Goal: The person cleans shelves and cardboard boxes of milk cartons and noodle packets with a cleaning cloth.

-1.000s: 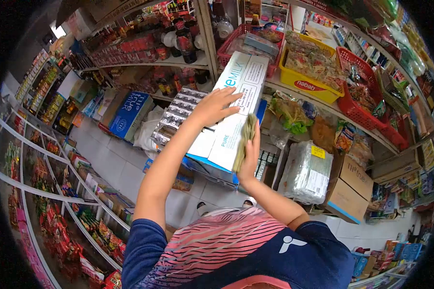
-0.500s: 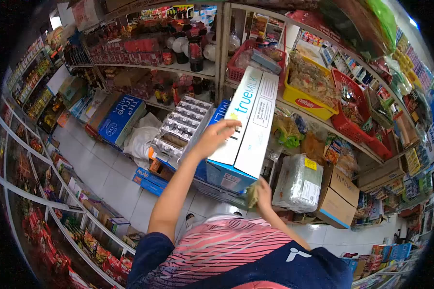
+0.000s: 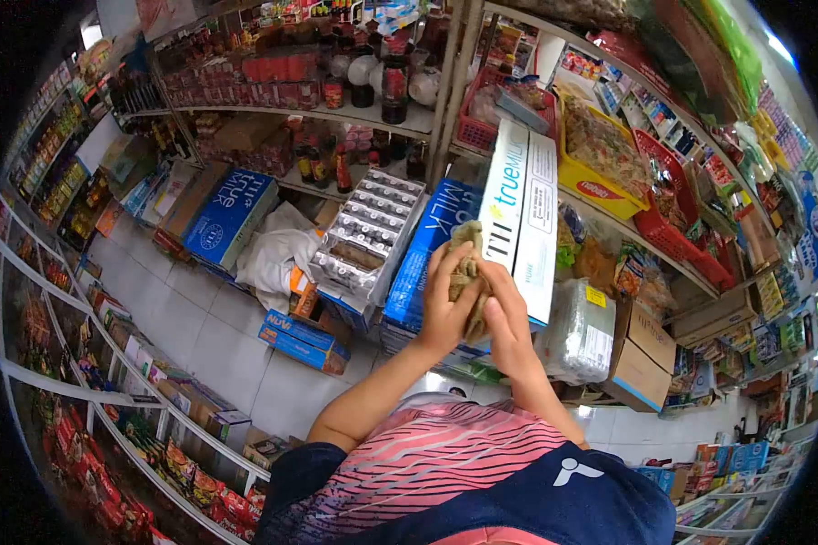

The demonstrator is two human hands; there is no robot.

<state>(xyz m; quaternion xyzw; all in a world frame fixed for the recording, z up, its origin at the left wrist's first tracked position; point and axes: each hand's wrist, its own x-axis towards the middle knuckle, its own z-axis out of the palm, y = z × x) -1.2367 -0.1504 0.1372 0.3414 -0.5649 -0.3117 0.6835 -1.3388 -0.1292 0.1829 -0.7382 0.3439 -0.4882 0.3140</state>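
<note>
A crumpled greenish-brown cloth (image 3: 464, 265) is bunched between my two hands. My left hand (image 3: 450, 304) has its fingers curled around one side of it. From the other side my right hand (image 3: 509, 313) grips it, palm facing the left. Just beyond the hands, a white TH true MILK carton (image 3: 530, 204) is leaning at the shelf. A blue milk carton (image 3: 424, 259) lies beside it on the left, partly hidden by the white one and my hands. Farther left sits a plastic-wrapped pack of small milk boxes (image 3: 370, 225).
On the floor are a blue NuVi box (image 3: 304, 342), a white sack (image 3: 277, 259) and another blue milk carton (image 3: 232, 218). A wrapped bundle (image 3: 580, 336) and a brown box (image 3: 643, 354) stand right. A yellow basket (image 3: 600, 186) occupies the shelf above.
My left hand has left the top of the white carton and joined my right hand at the cloth. My right hand has brought the cloth up and left. The view has shifted slightly.
</note>
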